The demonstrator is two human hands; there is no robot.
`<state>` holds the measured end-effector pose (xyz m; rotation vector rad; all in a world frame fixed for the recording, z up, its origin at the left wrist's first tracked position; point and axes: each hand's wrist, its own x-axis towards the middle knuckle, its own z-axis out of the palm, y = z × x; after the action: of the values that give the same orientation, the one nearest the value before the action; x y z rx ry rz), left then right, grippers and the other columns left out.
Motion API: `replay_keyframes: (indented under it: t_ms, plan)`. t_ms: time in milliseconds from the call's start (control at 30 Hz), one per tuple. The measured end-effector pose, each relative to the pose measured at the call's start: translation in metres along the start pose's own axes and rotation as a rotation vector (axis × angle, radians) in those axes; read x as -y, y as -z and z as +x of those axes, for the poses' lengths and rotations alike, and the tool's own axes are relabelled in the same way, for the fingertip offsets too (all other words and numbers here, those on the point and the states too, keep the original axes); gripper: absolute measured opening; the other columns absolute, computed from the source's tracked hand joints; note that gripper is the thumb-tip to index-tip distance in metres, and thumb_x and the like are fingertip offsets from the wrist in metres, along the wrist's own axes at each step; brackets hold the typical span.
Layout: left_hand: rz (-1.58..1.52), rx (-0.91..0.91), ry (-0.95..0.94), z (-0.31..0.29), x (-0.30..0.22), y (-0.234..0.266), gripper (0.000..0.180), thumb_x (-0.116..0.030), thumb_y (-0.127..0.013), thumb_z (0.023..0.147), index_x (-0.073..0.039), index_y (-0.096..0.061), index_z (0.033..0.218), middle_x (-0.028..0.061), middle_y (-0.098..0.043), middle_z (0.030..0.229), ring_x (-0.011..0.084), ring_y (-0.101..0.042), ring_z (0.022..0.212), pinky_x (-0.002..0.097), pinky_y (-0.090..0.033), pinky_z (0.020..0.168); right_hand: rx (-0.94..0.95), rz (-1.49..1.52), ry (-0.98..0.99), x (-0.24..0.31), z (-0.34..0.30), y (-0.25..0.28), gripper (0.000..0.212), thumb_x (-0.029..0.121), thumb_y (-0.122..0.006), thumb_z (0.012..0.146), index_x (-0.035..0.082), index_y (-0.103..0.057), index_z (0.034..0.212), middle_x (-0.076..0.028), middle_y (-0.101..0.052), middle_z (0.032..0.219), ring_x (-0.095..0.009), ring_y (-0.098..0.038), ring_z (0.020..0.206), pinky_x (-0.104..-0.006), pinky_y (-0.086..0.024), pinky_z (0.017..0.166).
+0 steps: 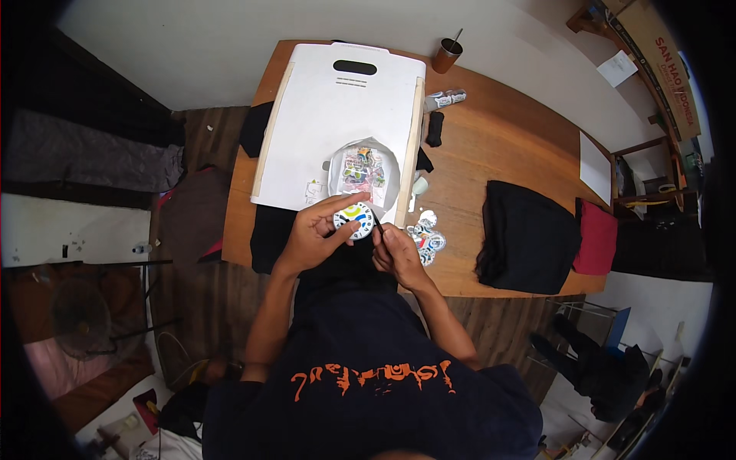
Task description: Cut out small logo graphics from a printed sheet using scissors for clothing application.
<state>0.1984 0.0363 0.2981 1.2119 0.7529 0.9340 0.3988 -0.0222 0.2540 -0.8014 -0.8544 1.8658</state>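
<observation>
A round white printed sticker [355,221] with blue and yellow-green shapes is pinched between the thumb and fingers of my left hand [308,236]. Close to its right edge, my right hand [400,256] is closed on a thin dark tool [377,224], whose kind is too small to tell. Just beyond both hands, a clear plastic bag [391,170] of colourful printed pieces lies on a white board [303,115] with a dark oval slot at its far end. Beside my right hand, several cut-out stickers [429,241] lie in a loose pile.
The wooden table [506,146] bears folded black cloth [529,234] and red cloth [596,238] at the right. A brown cup [447,57] with a stick in it stands at the back. Near the board's right edge are a clear roll [445,100] and a small black object [435,129].
</observation>
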Motion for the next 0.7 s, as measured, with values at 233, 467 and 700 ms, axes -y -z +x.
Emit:
replay_keyframes:
  t_ms: [233,467,700]
  plan:
    - [0.001,0.038,0.024,0.0007,-0.0008,0.0033,0.046,0.005,-0.063,0.094,0.002,-0.054,0.139,0.0150,-0.059,0.135,0.0102,-0.063,0.102,0.0193,-0.057,0.069,0.011,0.003,-0.015,-0.0005,-0.0007,0.0027,0.036,0.038,-0.040,0.109,0.005,-0.049,0.100,0.005,-0.032,0.060,-0.005,-0.025,0.047,-0.0229,-0.023,0.046]
    - [0.008,0.045,0.016,0.0013,-0.0017,0.0046,0.045,0.005,-0.063,0.094,0.002,-0.055,0.139,0.0148,-0.060,0.134,0.0100,-0.064,0.101,0.0195,-0.057,0.069,0.015,0.000,-0.010,-0.0007,-0.0002,0.0020,0.036,0.038,-0.040,0.109,0.004,-0.049,0.100,0.005,-0.032,0.061,-0.005,-0.025,0.047,-0.0229,-0.022,0.046]
    - [-0.004,0.055,0.027,0.0015,-0.0033,0.0052,0.046,0.004,-0.063,0.094,0.001,-0.054,0.139,0.0153,-0.060,0.135,0.0097,-0.063,0.101,0.0196,-0.057,0.069,0.015,0.008,-0.016,-0.0004,0.0000,0.0028,0.035,0.037,-0.040,0.109,0.004,-0.049,0.100,0.005,-0.032,0.061,-0.005,-0.025,0.047,-0.0230,-0.023,0.046]
